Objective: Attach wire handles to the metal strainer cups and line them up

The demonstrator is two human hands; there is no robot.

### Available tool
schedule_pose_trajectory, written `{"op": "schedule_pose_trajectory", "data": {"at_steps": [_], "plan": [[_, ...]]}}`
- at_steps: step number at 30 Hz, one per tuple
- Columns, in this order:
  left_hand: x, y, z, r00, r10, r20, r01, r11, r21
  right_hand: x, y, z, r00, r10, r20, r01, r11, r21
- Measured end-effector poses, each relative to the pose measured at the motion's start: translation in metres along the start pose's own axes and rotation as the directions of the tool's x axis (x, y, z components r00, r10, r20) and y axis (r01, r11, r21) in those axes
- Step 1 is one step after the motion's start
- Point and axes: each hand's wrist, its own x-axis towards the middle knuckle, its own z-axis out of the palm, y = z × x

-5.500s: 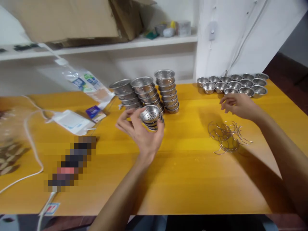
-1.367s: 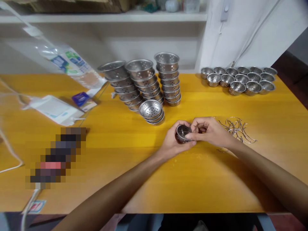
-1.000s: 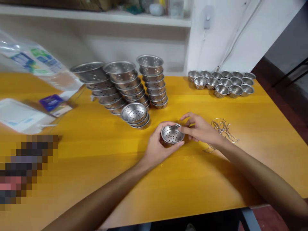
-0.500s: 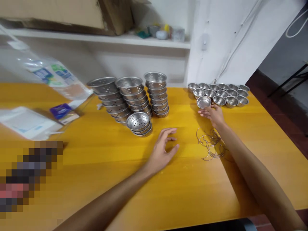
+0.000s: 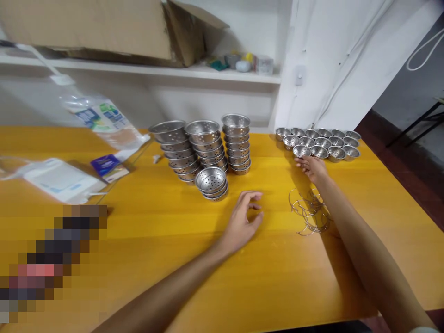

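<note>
Two bare forearms come in over the near edge of the yellow tabletop [image 5: 277, 277]. The left hand [image 5: 243, 223] rests near the middle of the tabletop, fingers [image 5: 250, 195] released and loosely curled, holding nothing. Just to its right, and apart from it, lies a tangled heap of wire rings [image 5: 308, 213], with the right forearm passing along the heap's right side.

Beyond the left hand and a little to its left stands a short stack [image 5: 211, 181] of perforated metal strainers, not touched by either hand. The right hand [image 5: 315, 169] lies farther out toward the far right corner, palm down, fingers [image 5: 304, 162] stretched out and slack, gripping nothing. Their tips reach the near rim of one small strainer [image 5: 301, 151], which stands upright on the tabletop; whether they touch it I cannot tell. That strainer is the nearest-left piece of a cluster [image 5: 324, 141] of like small strainers set rim up in rows by the far right corner.

Left of the cluster, near the middle of the far edge, three tall stacks [image 5: 203, 145] of larger strainers stand side by side, the left ones leaning. Toward the left edge lie a white pouch [image 5: 60, 179] and a blue packet [image 5: 106, 163], with a clear plastic bag [image 5: 104, 121] behind them. Past the far edge a white shelf [image 5: 156, 71] carries a cardboard box [image 5: 104, 27].
</note>
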Motion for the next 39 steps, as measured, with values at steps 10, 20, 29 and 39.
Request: {"op": "schedule_pose_trajectory", "data": {"at_steps": [10, 20, 29, 39], "plan": [[0.001, -0.001, -0.001, 1.000, -0.013, 0.022, 0.011, 0.998, 0.065, -0.001, -0.004, 0.002, 0.999, 0.029, 0.016, -0.028, 0.998, -0.050], [-0.002, 0.013, -0.005, 0.964, 0.267, -0.022, -0.244, 0.911, 0.333, -0.026, -0.019, -0.014, 0.989, -0.021, 0.147, 0.072, 0.935, -0.349], [0.006, 0.015, -0.015, 0.885, 0.466, -0.020, -0.372, 0.732, 0.571, 0.001, -0.017, 0.004, 0.552, -0.610, 0.568, 0.531, -0.268, -0.804], [0.001, 0.018, -0.014, 0.926, 0.378, 0.005, -0.323, 0.786, 0.528, 0.030, 0.004, 0.023, 0.642, -0.495, 0.585, 0.541, -0.249, -0.803]]}}
